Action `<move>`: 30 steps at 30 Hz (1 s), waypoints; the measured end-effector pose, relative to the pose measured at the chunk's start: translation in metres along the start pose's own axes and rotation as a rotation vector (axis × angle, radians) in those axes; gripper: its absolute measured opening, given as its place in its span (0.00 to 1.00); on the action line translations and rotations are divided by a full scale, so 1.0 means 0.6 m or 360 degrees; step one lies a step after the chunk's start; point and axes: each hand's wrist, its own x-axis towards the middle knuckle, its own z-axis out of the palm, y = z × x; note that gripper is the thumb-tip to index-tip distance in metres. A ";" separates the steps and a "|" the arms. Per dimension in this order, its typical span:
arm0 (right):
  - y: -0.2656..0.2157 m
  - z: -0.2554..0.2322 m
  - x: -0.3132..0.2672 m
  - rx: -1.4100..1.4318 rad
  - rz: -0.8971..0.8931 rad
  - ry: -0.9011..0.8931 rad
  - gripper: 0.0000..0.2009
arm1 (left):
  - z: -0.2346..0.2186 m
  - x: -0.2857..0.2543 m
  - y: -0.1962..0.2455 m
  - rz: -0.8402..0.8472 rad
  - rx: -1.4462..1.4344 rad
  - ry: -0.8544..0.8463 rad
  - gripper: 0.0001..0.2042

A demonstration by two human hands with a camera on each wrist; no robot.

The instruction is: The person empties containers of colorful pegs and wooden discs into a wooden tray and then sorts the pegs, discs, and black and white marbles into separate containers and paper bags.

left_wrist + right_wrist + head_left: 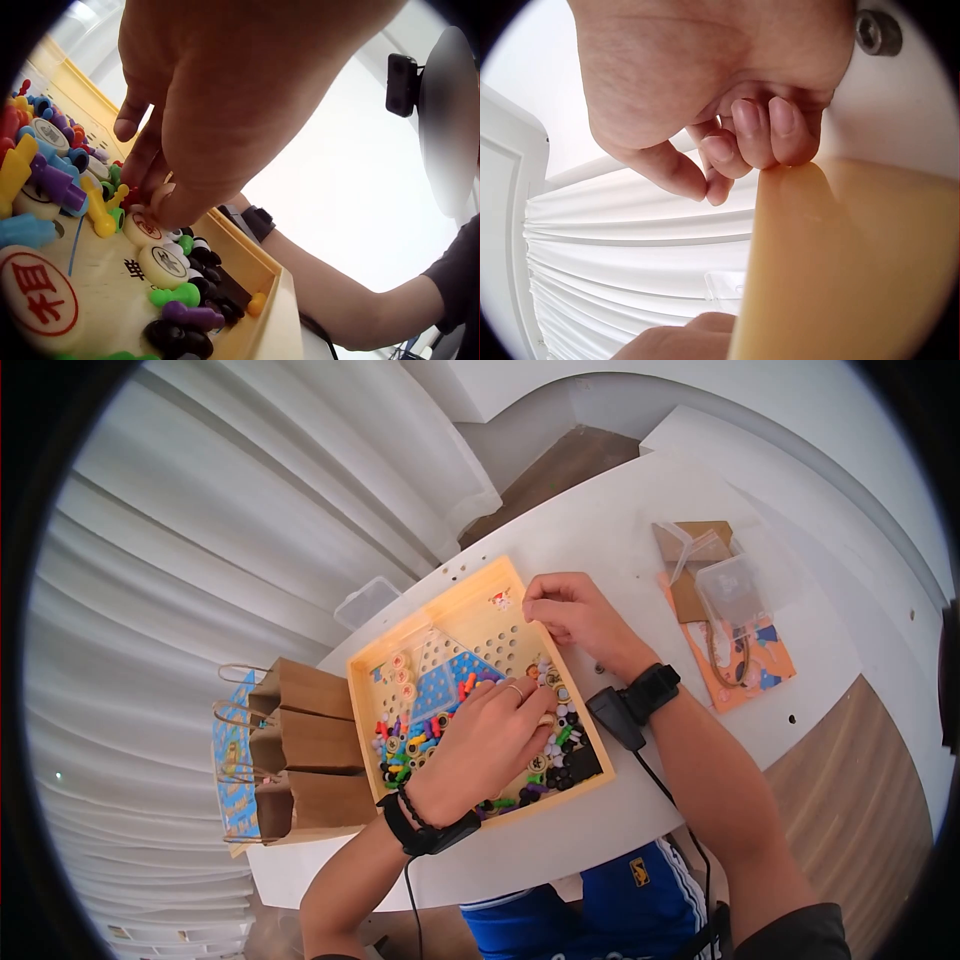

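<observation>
A shallow wooden box (470,582) holds coloured pegs, round wooden discs and printed triangular panels. Over its near right part, my left hand (485,735) reaches down among the pieces. In the left wrist view, the thumb and fingers of that hand (217,97) pinch a pale wooden disc (159,196), partly hidden, beside a red-marked disc (144,228). At the box's right wall is my right hand (580,615). The right wrist view shows that hand (720,90) loosely curled, its fingertips resting on the wall's edge (791,180), with nothing seen between them.
Brown paper bags (318,745) stand against the box's left side. A clear plastic lid (367,603) lies behind it. To the right are clear plastic containers (730,590) and an orange printed bag (765,665) on the white table (620,510). Cables hang from both wrists.
</observation>
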 end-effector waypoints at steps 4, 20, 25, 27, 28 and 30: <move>0.001 -0.001 -0.001 -0.0044 -0.0008 0.0025 0.07 | 0.004 0.003 0.002 -0.0010 0.0056 0.0016 0.11; 0.007 -0.002 0.003 -0.0080 -0.0042 0.0035 0.06 | 0.001 0.006 0.005 0.0049 0.0110 -0.0048 0.13; 0.006 -0.002 0.002 -0.0116 -0.0045 0.0041 0.06 | -0.001 0.006 0.000 0.0057 0.0012 -0.0044 0.13; 0.009 -0.002 0.004 -0.0122 -0.0073 0.0046 0.07 | -0.002 0.005 -0.001 0.0048 0.0036 -0.0088 0.13; 0.009 -0.002 0.005 -0.0122 -0.0073 0.0044 0.07 | -0.002 0.005 -0.001 0.0047 0.0036 -0.0088 0.13; 0.009 -0.002 0.004 -0.0121 -0.0073 0.0045 0.07 | -0.003 0.006 0.001 0.0035 0.0054 -0.0118 0.12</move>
